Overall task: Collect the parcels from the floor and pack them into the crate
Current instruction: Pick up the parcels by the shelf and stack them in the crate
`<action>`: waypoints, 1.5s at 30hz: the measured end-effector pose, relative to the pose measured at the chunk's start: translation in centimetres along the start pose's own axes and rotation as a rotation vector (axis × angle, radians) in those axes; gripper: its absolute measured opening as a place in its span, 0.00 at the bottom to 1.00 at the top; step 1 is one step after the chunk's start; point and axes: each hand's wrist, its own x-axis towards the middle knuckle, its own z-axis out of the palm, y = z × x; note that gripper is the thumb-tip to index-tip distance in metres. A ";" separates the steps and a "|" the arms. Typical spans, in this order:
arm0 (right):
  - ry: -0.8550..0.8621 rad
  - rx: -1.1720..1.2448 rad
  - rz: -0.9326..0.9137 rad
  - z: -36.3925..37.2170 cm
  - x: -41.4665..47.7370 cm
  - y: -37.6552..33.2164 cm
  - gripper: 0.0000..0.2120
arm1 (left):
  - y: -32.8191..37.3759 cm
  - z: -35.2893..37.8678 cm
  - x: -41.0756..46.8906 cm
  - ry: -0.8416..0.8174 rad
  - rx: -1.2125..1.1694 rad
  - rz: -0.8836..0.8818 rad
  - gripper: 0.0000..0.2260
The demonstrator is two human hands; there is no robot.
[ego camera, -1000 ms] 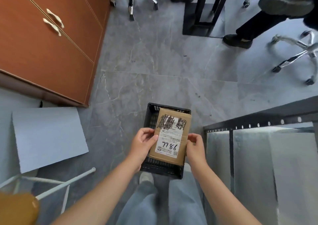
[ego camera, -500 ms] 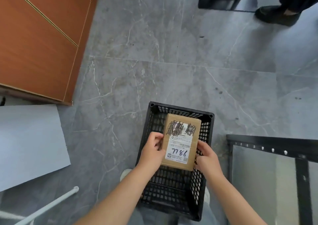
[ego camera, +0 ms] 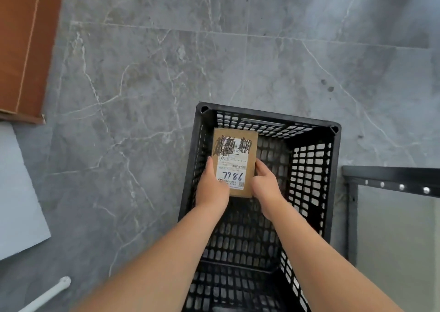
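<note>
Inside the crate (ego camera: 273,118), near its far-left corner, the parcel (ego camera: 234,159) is held low, its long edges gripped by the left hand (ego camera: 212,187) and right hand (ego camera: 265,183). This looks like the placing step; next, both hands should let go once it lies flat.

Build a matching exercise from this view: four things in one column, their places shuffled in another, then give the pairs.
1. brown cardboard parcel
2. black plastic lattice crate
3. reddish-brown wooden cabinet
4. pale grey flat board

a. top left corner of view
b. lower middle of view, top open
c. gripped by left hand and right hand
d. left edge, lower half

Pairs: 1-c, 2-b, 3-a, 4-d
</note>
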 end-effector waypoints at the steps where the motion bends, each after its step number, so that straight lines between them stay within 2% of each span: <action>1: -0.009 -0.005 0.003 0.1 0.4 0.1 0.31 | 0.0 0.1 0.4 -0.005 0.004 -0.008 0.33; 5: -0.063 -0.041 0.023 0.7 1.0 0.0 0.35 | 0.5 -0.2 1.9 0.014 0.026 0.037 0.32; 10: -0.022 -0.091 0.087 2.2 2.0 0.6 0.39 | 0.0 -0.6 1.9 -0.005 0.019 0.066 0.32; 18: 0.042 -0.383 0.037 3.0 1.9 -0.4 0.38 | -0.5 -0.1 1.4 0.041 0.012 -0.002 0.32; 24: -0.029 -0.378 0.083 2.6 1.4 -1.0 0.40 | 0.2 0.2 0.5 0.058 0.144 0.075 0.33; 27: -0.012 -0.365 0.083 2.8 0.6 -1.5 0.42 | 0.2 0.1 -0.2 0.064 0.139 0.075 0.31; 29: 0.032 -0.371 0.068 2.7 -0.7 -1.6 0.38 | 0.7 -0.5 -1.1 0.056 0.134 0.059 0.28; 32: 0.030 -0.437 0.001 1.5 -3.6 -2.9 0.21 | 2.6 -2.0 -3.1 0.002 0.156 0.053 0.25; 33: 0.006 -0.469 -0.011 0.9 -5.2 -3.8 0.19 | 3.6 -2.7 -4.1 -0.024 0.168 0.062 0.24; 37: -0.009 -0.546 0.011 -2.1 -11.2 -8.0 0.23 | 8.8 -5.8 -8.6 -0.118 0.233 0.123 0.19; 40: -0.007 -0.592 -0.043 -4.5 -16.1 -12.5 0.20 | 14.1 -9.1 -12.6 -0.224 0.298 0.168 0.15; 43: 0.026 -0.557 -0.099 -6.6 -22.3 -18.5 0.16 | 19.5 -13.6 -17.0 -0.264 0.294 0.227 0.06; 45: 0.079 -0.525 -0.152 -8.1 -27.1 -22.7 0.14 | 23.2 -16.8 -20.5 -0.256 0.281 0.283 0.08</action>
